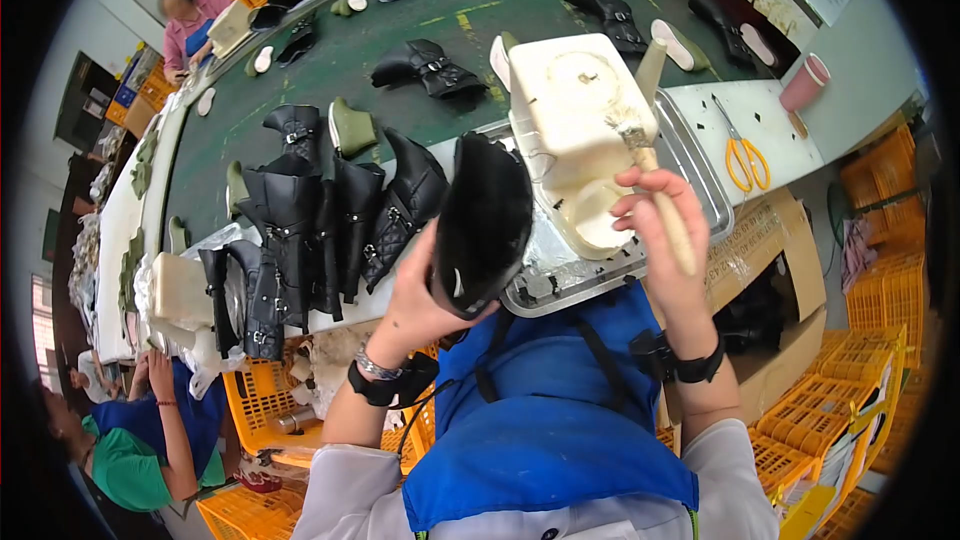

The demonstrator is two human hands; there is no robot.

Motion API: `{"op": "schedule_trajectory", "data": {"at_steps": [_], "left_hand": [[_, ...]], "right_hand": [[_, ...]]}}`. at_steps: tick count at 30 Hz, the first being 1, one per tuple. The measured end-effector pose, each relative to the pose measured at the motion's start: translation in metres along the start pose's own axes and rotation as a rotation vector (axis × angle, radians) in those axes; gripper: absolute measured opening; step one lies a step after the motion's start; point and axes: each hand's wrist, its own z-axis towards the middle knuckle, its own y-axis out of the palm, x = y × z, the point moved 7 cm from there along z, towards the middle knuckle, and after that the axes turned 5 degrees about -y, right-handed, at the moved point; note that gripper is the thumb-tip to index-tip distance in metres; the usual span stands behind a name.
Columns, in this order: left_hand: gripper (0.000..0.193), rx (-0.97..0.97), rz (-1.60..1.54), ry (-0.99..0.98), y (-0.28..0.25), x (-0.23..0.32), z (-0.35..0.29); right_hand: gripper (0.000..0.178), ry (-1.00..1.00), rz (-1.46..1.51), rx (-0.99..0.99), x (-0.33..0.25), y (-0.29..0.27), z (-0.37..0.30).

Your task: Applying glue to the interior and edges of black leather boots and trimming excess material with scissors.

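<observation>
My left hand (420,290) grips a black boot upper (485,220) with its opening turned toward me. In my right hand (665,225) is a brush (676,240) with a pale wooden handle, held between thumb and fingers. Its bristles are up against a glue-stained white plastic tub (560,85). Just below the tub, close to the right fingertips, is a round cream-coloured pot (597,225). Both containers stand on a metal tray (712,185) scattered with black scraps. Several black buckled boot uppers (285,215) stand together left of my left hand.
Orange-handled scissors (745,162) and a pink cup (804,82) are on the white ledge at right. Beyond, a green conveyor belt (340,70) carries boot uppers and green shoe parts. Orange crates (815,390) flank me. A co-worker in green (140,450) sits at left; another in pink (195,25) is farther back.
</observation>
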Motion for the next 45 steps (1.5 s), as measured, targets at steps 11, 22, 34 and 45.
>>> {"op": "schedule_trajectory", "data": {"at_steps": [11,22,34,45], "left_hand": [[0.064,-0.118,-0.681,-0.500,-0.014,-0.077,-0.033],[0.073,-0.250,-0.789,-0.503,-0.014,-0.087,-0.046],[0.074,-0.478,-0.895,-0.561,0.006,-0.072,-0.039],[0.074,-0.782,-0.949,-0.696,0.045,-0.086,-0.047]], "right_hand": [[0.031,0.367,-0.303,-0.046,0.043,-0.074,0.007],[0.020,0.327,-0.658,-0.186,0.077,-0.063,0.005],[0.034,0.142,-0.905,-0.345,0.056,-0.060,0.020],[0.021,0.356,-0.406,-0.093,0.044,-0.058,0.032]]}}
